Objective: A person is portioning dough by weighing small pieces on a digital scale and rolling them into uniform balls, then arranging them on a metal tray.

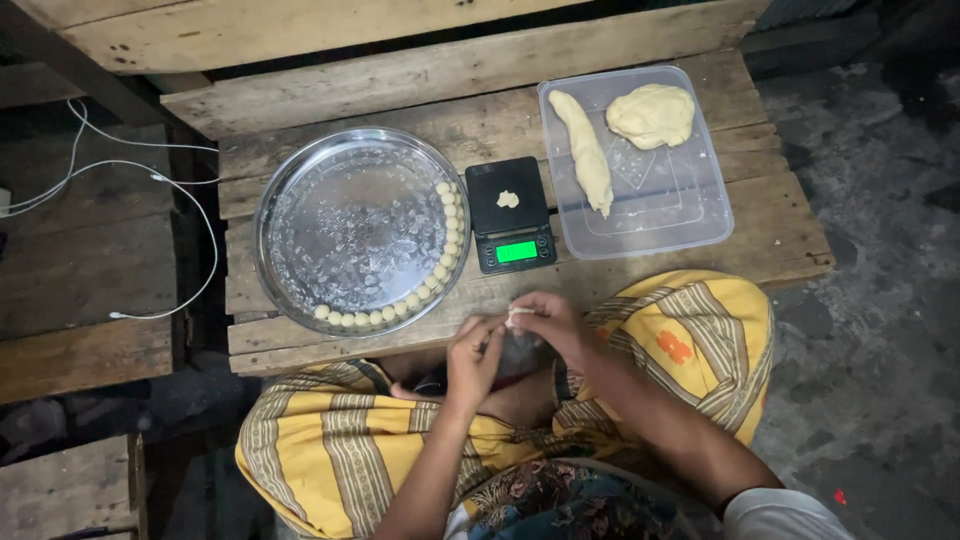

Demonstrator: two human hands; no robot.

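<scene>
Head view, only one.

My left hand (472,358) and right hand (548,325) meet over my lap, just below the near edge of the bench (300,345). Small dough bit (518,316) sits between the two hands, at my right fingertips; right fingers are curled and pinching it. Left fingers are bent in toward it, touching or nearly so; can't tell if they grip. The bit is too small to read a long axis. Right hand is the nearer one to it.

Straight ahead of the hands: scale (511,214), black, green display lit, with a small dab (508,199) of dough on its platform.

Left of the scale: round metal tray (300,180). A row of balls (440,260) follows its right and near rim in a curve, each touching the next. Rest of the tray holds nothing.

Right of the scale: clear plastic tub (690,225). In it, a long dough roll (588,150), long axis running away from me, slightly tilted left at the far end, and a rounded lump (651,115) at the far right corner. The two are close at the far end, apart lower down.

The tray's ball row ends up-left of my hands; the tub lies up-right, nearer my right hand.

White cable (150,175) lies on the boards far left, well apart.
</scene>
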